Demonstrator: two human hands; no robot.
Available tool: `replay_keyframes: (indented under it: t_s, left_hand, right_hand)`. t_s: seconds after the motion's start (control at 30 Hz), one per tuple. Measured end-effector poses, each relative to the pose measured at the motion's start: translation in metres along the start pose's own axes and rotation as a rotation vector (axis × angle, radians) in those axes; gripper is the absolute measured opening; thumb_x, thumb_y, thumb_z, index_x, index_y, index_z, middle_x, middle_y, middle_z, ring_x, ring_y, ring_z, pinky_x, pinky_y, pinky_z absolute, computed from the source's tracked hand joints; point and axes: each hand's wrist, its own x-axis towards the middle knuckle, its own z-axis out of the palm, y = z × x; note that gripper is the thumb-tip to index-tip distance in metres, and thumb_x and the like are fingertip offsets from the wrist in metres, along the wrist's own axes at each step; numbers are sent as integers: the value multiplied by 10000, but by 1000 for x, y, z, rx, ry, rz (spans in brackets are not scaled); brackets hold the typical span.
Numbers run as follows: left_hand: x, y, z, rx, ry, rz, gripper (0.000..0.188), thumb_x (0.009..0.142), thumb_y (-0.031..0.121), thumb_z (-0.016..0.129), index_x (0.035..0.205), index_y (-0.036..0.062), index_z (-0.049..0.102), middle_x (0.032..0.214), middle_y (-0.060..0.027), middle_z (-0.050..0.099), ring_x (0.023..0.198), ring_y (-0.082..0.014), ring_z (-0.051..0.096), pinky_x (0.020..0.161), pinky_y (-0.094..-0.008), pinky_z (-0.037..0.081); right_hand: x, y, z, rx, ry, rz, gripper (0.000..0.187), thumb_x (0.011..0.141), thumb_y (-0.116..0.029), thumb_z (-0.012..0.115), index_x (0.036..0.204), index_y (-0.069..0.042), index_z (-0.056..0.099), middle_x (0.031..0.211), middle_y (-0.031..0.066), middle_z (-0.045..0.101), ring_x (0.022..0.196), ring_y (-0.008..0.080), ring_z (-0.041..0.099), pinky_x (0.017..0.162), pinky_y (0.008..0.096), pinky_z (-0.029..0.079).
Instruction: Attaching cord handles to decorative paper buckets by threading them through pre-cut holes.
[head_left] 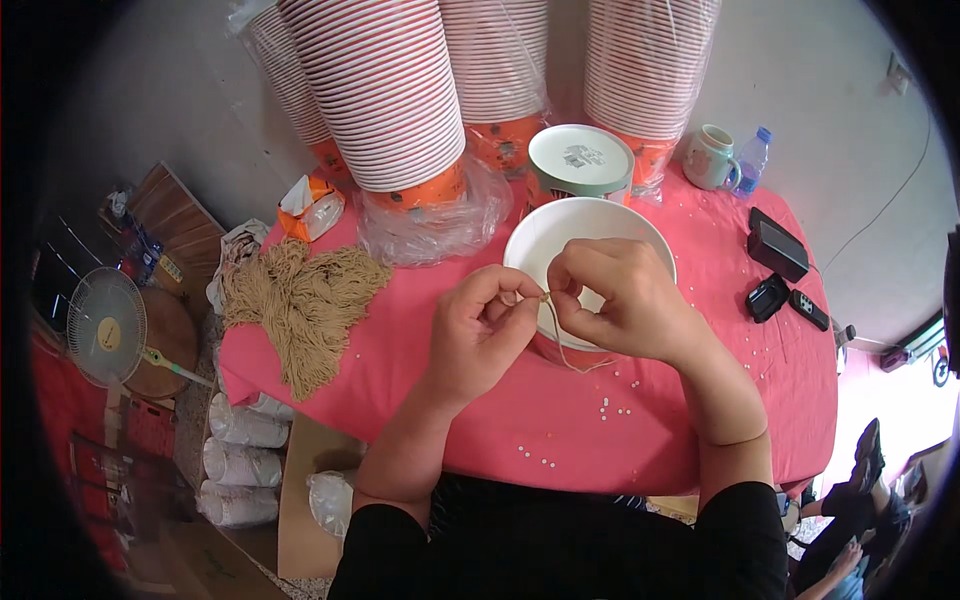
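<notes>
Against a plain pale wall, a desk [600,450] under smooth pink cloth, rounded at the corners. Along the far edge, tall ribbed stacks of paper tubs [375,90], white-rimmed above orange, partly wrapped in crinkled clear plastic; nearby, a squat round container [580,160] with a flat pale lid. Nearer the middle, a wide round bucket [530,240], open, smooth and white inside. Over its near rim, a thin tan cord [560,348], drooping in a loose curve. Pinched on the cord, thumb against forefinger, the left hand [485,335]; facing it, fingertips closed on the same cord, the right hand [625,305]. Toward the left edge, a floppy, fibrous heap of tan strands [300,310]. Toward the near edge, scattered small white pellets [605,408]. By the far right corner, a glazed mug [708,160] beside a clear plastic bottle [753,168].
</notes>
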Motion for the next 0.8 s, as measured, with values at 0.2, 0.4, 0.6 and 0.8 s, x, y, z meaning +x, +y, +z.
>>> replay_keyframes:
  t_s: [0.2,0.4,0.6,0.8]
  left_hand:
    - [2,8,0,80,14,6,107,827,-42,678,913,17,654,592,82,415,524,9,352,479,-196,279]
    - [6,8,0,215,41,160,125,812,-51,697,915,8,656,692,39,528,581,6,444,507,-190,356]
    - [5,7,2,-12,31,96,147,804,-73,668,927,-4,627,724,19,534,636,-21,479,557,-188,388]
    - [0,5,-1,26,16,18,132,810,-67,643,921,3,628,715,19,517,605,-21,433,530,-202,353]
  right_hand:
    - [0,-1,-2,-3,-6,12,118,701,-33,658,770,-47,563,662,101,605,595,295,612,524,398,467]
    - [1,0,-4,-22,12,10,122,700,-36,668,779,-44,576,670,104,617,605,290,623,533,394,478]
    - [0,-3,-6,-21,-16,13,134,696,29,656,775,-32,568,681,75,599,607,228,618,539,339,469]
    - [0,-2,-3,-20,-31,12,135,702,19,660,778,-39,564,683,72,599,613,230,618,541,343,463]
